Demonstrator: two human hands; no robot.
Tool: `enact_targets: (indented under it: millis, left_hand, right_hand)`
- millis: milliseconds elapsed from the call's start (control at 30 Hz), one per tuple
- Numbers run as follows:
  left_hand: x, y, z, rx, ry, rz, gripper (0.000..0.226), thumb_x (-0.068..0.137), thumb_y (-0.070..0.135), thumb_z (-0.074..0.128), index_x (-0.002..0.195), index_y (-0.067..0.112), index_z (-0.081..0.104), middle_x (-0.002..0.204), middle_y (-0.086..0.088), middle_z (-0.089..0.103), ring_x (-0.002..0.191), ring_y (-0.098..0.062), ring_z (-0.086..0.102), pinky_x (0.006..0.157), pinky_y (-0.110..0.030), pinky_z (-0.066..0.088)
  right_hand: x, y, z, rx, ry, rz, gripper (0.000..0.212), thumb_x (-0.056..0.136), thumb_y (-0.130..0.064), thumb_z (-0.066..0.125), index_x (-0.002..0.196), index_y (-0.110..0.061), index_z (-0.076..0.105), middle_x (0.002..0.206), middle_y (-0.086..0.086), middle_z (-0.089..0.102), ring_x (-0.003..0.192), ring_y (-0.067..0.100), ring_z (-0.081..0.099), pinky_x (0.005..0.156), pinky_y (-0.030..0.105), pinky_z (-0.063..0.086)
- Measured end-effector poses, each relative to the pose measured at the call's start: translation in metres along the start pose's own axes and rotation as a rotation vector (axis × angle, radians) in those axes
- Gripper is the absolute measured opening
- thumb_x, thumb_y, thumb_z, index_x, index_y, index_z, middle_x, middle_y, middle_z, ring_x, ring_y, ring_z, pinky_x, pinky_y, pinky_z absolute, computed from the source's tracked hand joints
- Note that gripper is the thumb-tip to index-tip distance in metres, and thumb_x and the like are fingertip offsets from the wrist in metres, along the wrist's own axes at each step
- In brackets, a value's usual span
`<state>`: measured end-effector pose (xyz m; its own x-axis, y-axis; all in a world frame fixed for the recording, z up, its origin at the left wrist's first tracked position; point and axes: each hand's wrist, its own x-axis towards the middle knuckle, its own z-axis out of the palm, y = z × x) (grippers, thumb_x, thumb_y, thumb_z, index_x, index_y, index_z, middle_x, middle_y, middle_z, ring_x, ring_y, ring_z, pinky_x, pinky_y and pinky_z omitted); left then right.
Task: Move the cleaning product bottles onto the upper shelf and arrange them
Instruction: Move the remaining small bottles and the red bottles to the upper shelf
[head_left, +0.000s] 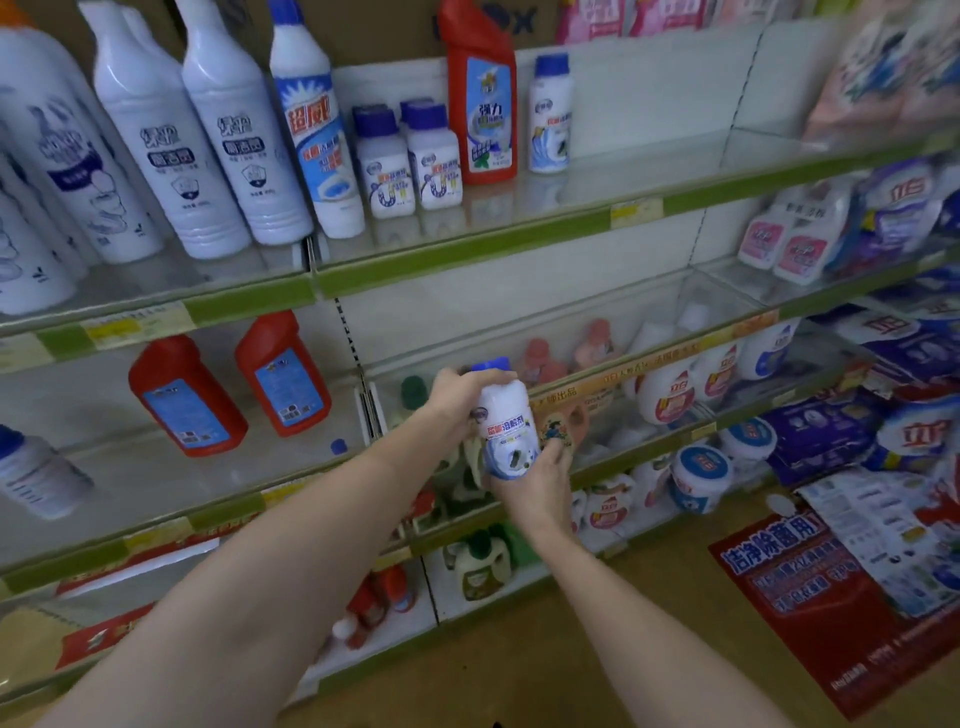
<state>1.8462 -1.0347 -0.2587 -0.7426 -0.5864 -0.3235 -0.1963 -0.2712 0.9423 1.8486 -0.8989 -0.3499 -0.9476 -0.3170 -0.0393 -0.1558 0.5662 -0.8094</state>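
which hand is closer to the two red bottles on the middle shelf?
Left. The left hand grips the top of the white bottle, just right of the red bottles. The right hand holds its base, lower and farther right.

The small white plastic bottle (505, 426) has a blue cap and a blue-and-red printed label. The shelf edge strips (467, 249) are green with yellow tags. The tall red plastic bottle (482, 98) bears a pale blue label, apparently with green leaves.
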Motion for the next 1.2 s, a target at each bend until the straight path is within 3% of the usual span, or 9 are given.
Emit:
enact_targets:
  millis: [133, 267, 400, 533, 667, 900, 1000, 1067, 1200]
  left_hand:
    - [-0.002, 0.061, 0.027, 0.138, -0.046, 0.224, 0.042, 0.064, 0.002, 0.089, 0.101, -0.004, 0.069, 0.085, -0.010, 0.072, 0.067, -0.019, 0.068, 0.054, -0.023, 0.052]
    - [-0.007, 0.125, 0.055, 0.232, -0.028, 0.447, 0.048, 0.057, 0.014, 0.095, 0.097, 0.005, 0.070, 0.093, -0.009, 0.073, 0.080, -0.023, 0.068, 0.071, -0.035, 0.056]
    - [-0.013, 0.182, 0.073, 0.238, 0.001, 0.597, 0.044, 0.061, 0.020, 0.094, 0.098, 0.016, 0.071, 0.096, -0.002, 0.075, 0.089, -0.019, 0.071, 0.082, -0.036, 0.060]
    - [-0.004, 0.230, 0.076, 0.243, 0.036, 0.707, 0.042, 0.062, 0.024, 0.093, 0.097, 0.016, 0.072, 0.094, 0.000, 0.074, 0.087, -0.016, 0.070, 0.074, -0.031, 0.058]
    - [0.013, 0.266, 0.078, 0.374, 0.018, 0.866, 0.042, 0.065, 0.029, 0.093, 0.098, 0.015, 0.070, 0.089, 0.004, 0.070, 0.076, -0.008, 0.064, 0.061, -0.014, 0.047]
    - [0.082, 0.302, 0.095, 0.529, 0.067, 0.934, 0.042, 0.066, 0.038, 0.092, 0.093, 0.016, 0.070, 0.082, 0.005, 0.068, 0.069, -0.004, 0.061, 0.047, -0.010, 0.043]
    - [0.119, 0.297, 0.114, 0.604, 0.074, 0.873, 0.047, 0.065, 0.045, 0.090, 0.096, 0.015, 0.070, 0.088, 0.000, 0.072, 0.077, -0.011, 0.068, 0.059, -0.028, 0.059]
    - [0.140, 0.292, 0.125, 0.657, 0.114, 0.880, 0.050, 0.066, 0.054, 0.085, 0.094, 0.017, 0.068, 0.087, 0.001, 0.071, 0.077, -0.013, 0.068, 0.068, -0.039, 0.060]
    - [0.167, 0.296, 0.147, 0.714, 0.152, 0.893, 0.051, 0.073, 0.057, 0.081, 0.091, 0.014, 0.059, 0.085, -0.002, 0.065, 0.076, -0.017, 0.062, 0.063, -0.033, 0.048]
  right_hand:
    - [0.036, -0.032, -0.029, 0.115, 0.095, -0.096, 0.076, 0.066, -0.035, 0.093, 0.112, -0.008, 0.039, 0.116, 0.005, 0.042, 0.102, 0.024, 0.047, 0.073, 0.031, 0.033]
    - [0.073, -0.073, -0.062, 0.229, 0.133, -0.221, 0.077, 0.067, -0.042, 0.092, 0.115, -0.011, 0.041, 0.111, 0.001, 0.042, 0.103, 0.022, 0.048, 0.080, 0.039, 0.047]
    - [0.107, -0.114, -0.091, 0.313, 0.102, -0.353, 0.069, 0.072, -0.040, 0.089, 0.116, -0.015, 0.042, 0.112, 0.003, 0.047, 0.104, 0.021, 0.050, 0.082, 0.032, 0.044]
    - [0.146, -0.152, -0.106, 0.268, 0.209, -0.419, 0.074, 0.065, -0.045, 0.092, 0.112, -0.006, 0.050, 0.110, 0.011, 0.051, 0.108, 0.032, 0.049, 0.094, 0.049, 0.046]
    - [0.178, -0.191, -0.118, 0.137, 0.303, -0.415, 0.083, 0.060, -0.055, 0.091, 0.113, -0.001, 0.057, 0.111, 0.014, 0.055, 0.111, 0.032, 0.045, 0.095, 0.036, 0.033]
    - [0.246, -0.218, -0.138, -0.189, 0.365, -0.382, 0.082, 0.063, -0.072, 0.078, 0.114, -0.010, 0.059, 0.109, 0.005, 0.065, 0.107, 0.028, 0.058, 0.091, 0.036, 0.037]
    - [0.274, -0.213, -0.147, -0.291, 0.284, -0.304, 0.071, 0.063, -0.072, 0.078, 0.109, -0.019, 0.063, 0.103, 0.000, 0.067, 0.103, 0.025, 0.060, 0.088, 0.034, 0.039]
    - [0.292, -0.208, -0.147, -0.319, 0.241, -0.274, 0.064, 0.064, -0.069, 0.079, 0.106, -0.023, 0.066, 0.099, 0.000, 0.070, 0.100, 0.025, 0.063, 0.090, 0.036, 0.042]
    - [0.330, -0.207, -0.155, -0.382, 0.180, -0.211, 0.063, 0.062, -0.072, 0.077, 0.103, -0.025, 0.064, 0.097, -0.001, 0.070, 0.099, 0.025, 0.062, 0.085, 0.034, 0.040]
